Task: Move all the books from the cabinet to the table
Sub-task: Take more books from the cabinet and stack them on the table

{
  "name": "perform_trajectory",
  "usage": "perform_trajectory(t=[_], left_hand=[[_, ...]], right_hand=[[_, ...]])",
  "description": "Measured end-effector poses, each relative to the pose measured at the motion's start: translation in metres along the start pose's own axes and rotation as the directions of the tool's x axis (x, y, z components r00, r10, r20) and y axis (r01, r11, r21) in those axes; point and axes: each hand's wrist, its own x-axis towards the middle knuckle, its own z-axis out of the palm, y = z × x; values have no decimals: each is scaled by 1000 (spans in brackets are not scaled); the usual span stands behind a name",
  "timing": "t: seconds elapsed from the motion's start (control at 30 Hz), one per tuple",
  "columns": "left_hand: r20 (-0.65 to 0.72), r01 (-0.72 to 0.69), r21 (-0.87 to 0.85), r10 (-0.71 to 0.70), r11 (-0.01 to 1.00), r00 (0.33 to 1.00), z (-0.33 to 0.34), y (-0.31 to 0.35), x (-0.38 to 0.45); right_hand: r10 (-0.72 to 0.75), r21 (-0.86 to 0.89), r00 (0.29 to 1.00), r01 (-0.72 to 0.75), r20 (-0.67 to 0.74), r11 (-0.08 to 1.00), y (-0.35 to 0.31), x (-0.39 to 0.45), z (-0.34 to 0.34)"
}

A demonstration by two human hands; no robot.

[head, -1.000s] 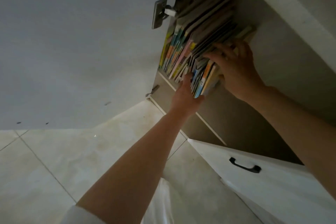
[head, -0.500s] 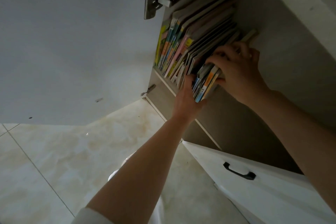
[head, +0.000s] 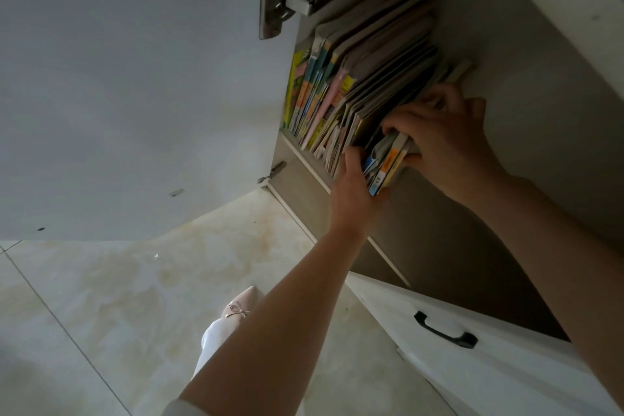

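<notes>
- Books [head: 341, 78] are standing in a tight leaning row on the shelf [head: 304, 159] of the open cabinet [head: 506, 44], spines facing out, filling its left part beside the metal hinge [head: 275, 3].
- Right hand [head: 445, 142] is reaching into the cabinet at the right end of the row, its fingers curling over the tops of a small bundle [head: 385, 165] of thin books and its thumb lying under the bundle's right side, so it is grasping that bundle.
- Left hand [head: 354, 186] is pressing against the left face of the same bundle from below, thumb up between the bundle and the remaining row; whether its fingers are wrapping the bundle's underside I cannot tell, as the books are hiding them.
- Bundle is sitting between the two hands, its near end sticking out past the shelf edge while its far end is lying inside the cabinet.
- White door [head: 118, 78] is hanging open at the left, and a second white front with a black handle [head: 445, 334] is showing at the lower right.
- Tiled floor [head: 118, 314] is lying below, with a pale bow-trimmed shoe [head: 238, 306] near the left forearm.
</notes>
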Motion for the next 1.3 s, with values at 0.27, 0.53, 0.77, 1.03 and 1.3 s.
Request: perform_trajectory(t=[0.27,0.53,0.77,1.03,1.3], left_hand=[[72,-56,11,55,998,996,7,-9,10],[47,-103,3,103,995,994,13,-9,3],[51,-190,30,188,981,981,-34,-16,-40],[82,-121,-66,127,990,989,-77,-58,-65],[151,-145,-169,170,975,974,-96,-76,-62]], right_hand=[[100,51,995,-98,-23,994,4,-23,2],[138,165,989,-127,-55,978,3,-33,7],[95,189,992,-78,-82,979,-32,-66,5],[226,410,966,-156,-127,899,-69,-85,13],[573,819,755,-524,319,234,-9,-70,44]])
